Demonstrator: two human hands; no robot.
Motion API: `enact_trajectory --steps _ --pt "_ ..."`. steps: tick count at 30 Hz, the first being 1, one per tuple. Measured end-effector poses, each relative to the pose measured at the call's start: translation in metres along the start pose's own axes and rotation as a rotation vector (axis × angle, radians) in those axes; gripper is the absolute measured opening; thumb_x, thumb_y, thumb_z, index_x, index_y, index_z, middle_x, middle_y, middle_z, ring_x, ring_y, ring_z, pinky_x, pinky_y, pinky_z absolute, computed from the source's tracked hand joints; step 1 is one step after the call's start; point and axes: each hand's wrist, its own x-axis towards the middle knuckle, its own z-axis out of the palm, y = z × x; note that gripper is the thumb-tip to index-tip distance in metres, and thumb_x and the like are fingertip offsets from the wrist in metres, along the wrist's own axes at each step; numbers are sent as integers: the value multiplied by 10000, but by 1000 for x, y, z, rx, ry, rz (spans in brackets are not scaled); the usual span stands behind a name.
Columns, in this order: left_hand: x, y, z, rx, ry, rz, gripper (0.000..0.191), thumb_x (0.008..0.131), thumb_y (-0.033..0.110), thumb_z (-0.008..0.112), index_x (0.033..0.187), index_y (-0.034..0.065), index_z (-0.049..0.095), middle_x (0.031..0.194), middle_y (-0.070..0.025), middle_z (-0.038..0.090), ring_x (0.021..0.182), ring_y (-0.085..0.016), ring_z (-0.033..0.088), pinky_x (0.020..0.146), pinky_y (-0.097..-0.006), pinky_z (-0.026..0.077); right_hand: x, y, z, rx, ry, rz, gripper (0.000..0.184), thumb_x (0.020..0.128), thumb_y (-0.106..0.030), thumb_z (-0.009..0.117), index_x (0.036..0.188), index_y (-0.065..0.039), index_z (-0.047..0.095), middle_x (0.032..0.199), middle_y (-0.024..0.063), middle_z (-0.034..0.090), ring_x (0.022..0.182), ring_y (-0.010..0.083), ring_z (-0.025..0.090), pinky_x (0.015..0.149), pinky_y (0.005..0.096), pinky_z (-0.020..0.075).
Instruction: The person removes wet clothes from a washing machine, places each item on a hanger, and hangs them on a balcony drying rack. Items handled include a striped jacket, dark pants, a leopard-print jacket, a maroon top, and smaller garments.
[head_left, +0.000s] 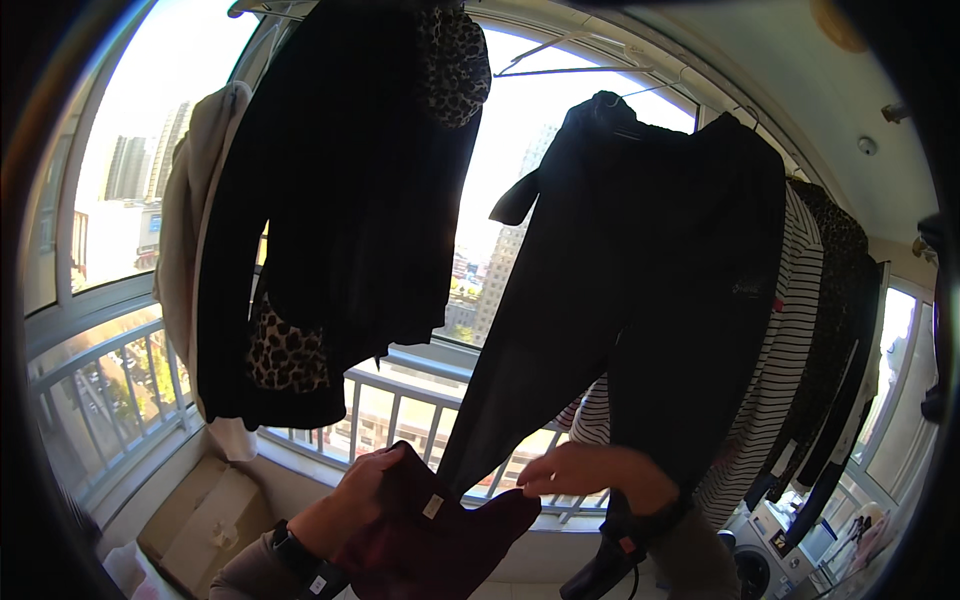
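My left hand (351, 491) grips the upper edge of a dark maroon garment (442, 547) at the lower middle; a small pale label shows on its inside. Beside the garment's right corner is my right hand (574, 471), its fingertips at the cloth's edge; whether they pinch it I cannot tell. Dark trousers (645, 262) hang from a hanger just above and behind both hands. To the left hangs a black garment (352, 187) with leopard-print parts. A bare white hanger (574, 73) is on the rail between them.
Striped (787, 300) and dark patterned clothes hang at the right, and a pale garment (180, 240) at the far left. Windows with a metal railing (375, 405) stand behind. A cardboard box (202, 517) lies at lower left; a washing machine (765, 555) is at lower right.
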Motion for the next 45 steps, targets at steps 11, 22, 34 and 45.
enact_trajectory --steps 11,22,34,45 --pt "57 15 -29 187 20 -235 165 870 68 553 967 -50 614 881 -148 665 760 -240 666 700 -331 555 -20 -96 -237 12 1607 -192 226 911 -181 510 1059 -45 614 880 37 635 622 49 546 540 171 454" --pt "17 8 -76 204 97 -172 179 833 186 670 923 32 662 857 -61 675 741 -161 639 689 -274 502 117 -207 -160 -836 1446 -991 394 818 -153 601 1198 -80 531 1231 118 506 1103 247 471 880 368 384" --pt "-20 27 -144 214 62 -202 221 823 178 675 977 21 649 829 -83 670 703 -186 635 647 -287 502 204 -289 -175 -931 865 131 384 893 -360 473 1050 -47 632 996 123 651 969 281 602 896 373 437" --pt "-1 81 -201 149 -162 -169 212 842 185 643 948 2 636 823 -113 670 714 -227 659 652 -333 535 285 -434 -330 -1185 2038 -380 523 856 -310 511 1350 -224 364 1408 122 352 1261 354 380 958 502 391"
